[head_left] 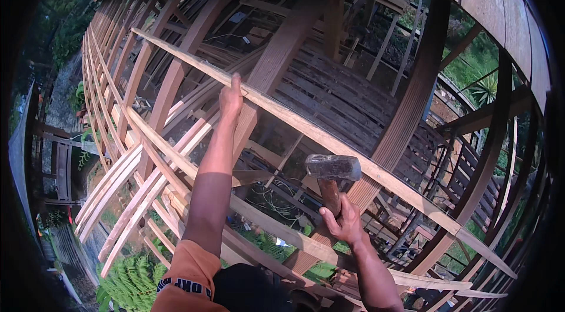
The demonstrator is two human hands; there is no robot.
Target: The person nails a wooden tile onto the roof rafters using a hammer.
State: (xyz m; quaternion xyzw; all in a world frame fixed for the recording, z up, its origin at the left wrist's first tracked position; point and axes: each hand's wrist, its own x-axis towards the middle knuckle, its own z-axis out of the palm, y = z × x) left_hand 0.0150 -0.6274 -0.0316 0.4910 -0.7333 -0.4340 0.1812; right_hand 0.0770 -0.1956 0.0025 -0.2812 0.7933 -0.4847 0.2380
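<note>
Pale strips point(112, 185) jut out below and left of the left hand point(231, 97), which grips 1 long batten point(294, 122) slanting down rightward past it; the right hand point(346, 221) clasps 1 hammer point(331, 172), head above the hand.

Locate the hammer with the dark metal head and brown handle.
In the head view, the hammer is below and right of centre, gripped in the right hand, its head partly overlapping the long pale wooden batten.
</note>
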